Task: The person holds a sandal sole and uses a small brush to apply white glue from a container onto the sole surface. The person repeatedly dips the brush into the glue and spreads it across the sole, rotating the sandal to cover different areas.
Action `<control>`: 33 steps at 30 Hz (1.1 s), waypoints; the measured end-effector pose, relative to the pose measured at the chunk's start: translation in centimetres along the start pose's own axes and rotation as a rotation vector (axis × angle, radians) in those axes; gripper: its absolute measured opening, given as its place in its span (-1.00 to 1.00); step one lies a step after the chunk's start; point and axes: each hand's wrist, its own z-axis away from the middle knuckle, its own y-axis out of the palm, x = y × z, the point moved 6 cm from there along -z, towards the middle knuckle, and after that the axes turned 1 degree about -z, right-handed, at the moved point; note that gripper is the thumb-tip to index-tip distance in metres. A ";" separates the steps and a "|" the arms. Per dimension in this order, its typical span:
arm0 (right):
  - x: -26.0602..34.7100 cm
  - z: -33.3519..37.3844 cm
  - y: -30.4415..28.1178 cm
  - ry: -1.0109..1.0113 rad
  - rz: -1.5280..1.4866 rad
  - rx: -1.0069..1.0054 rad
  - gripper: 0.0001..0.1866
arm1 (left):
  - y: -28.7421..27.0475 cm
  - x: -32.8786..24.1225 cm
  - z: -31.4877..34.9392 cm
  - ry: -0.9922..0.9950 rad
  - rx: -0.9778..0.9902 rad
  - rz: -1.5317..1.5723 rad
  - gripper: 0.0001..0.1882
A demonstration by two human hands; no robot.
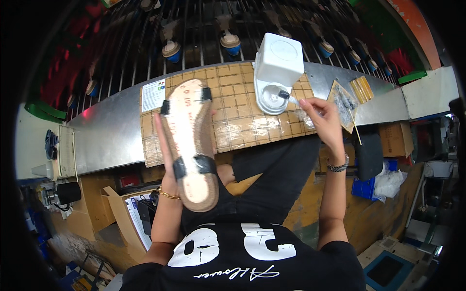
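An unfinished sandal sole (190, 136) stands almost upright in front of me, its pale underside up and the ends of black straps folded over its edges. My left hand (167, 157) holds it from behind, fingers closed along its left edge. To the right, a white glue pot (280, 53) with a square tank and a round, shallow cup stands on the bench. My right hand (324, 119) pinches the pale handle of a small brush (284, 95). The brush's dark bristles are over or in the cup; I cannot tell whether they touch the liquid.
Taped cardboard (233, 131) covers part of the metal bench (102, 131). Behind runs a rod conveyor (199, 34) carrying several shoes on blue lasts (232, 47). To the right lie a stained card (343, 104) with a stick and a yellow block (361, 89).
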 end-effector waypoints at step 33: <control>18.0 6.1 1.9 -0.798 0.046 -0.132 -0.69 | 9.0 1.2 1.8 0.049 0.048 -0.686 0.14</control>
